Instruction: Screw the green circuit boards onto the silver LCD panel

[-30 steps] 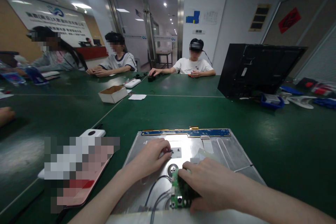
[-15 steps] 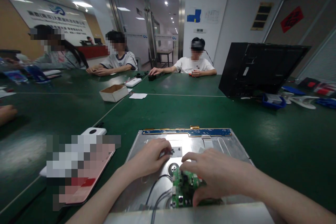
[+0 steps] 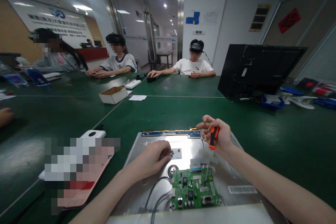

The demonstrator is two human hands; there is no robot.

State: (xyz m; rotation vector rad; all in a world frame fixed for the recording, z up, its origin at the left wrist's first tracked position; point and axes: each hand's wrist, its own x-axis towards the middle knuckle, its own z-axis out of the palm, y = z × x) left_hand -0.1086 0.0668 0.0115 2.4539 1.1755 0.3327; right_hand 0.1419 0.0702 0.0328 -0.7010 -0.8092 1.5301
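Observation:
My right hand [image 3: 219, 134] is closed around a screwdriver [image 3: 214, 138] with an orange and black handle, over the far right part of a metal display panel [image 3: 133, 162]. A thin dark shaft points down toward the panel. My left hand [image 3: 154, 155] rests on the panel with curled fingers; whatever its fingertips hold is hidden. Right beside them, several tiny dark screws [image 3: 172, 153] lie on a pale label. Nearer to me sits a green circuit board [image 3: 193, 189], with a white ribbon connector on its far edge and black cables [image 3: 154, 190] at its left.
A pink-backed phone [image 3: 91, 178] and a white device [image 3: 93, 133] lie at left. Farther off are an open cardboard box [image 3: 113, 96], a paper slip [image 3: 138, 97] and a large black monitor [image 3: 258, 70]. Several people sit around the green table [image 3: 168, 112].
My right hand has lifted off the circuit board and moved away from me to the panel's far right, bringing the screwdriver and board into plain view. My left hand has barely moved.

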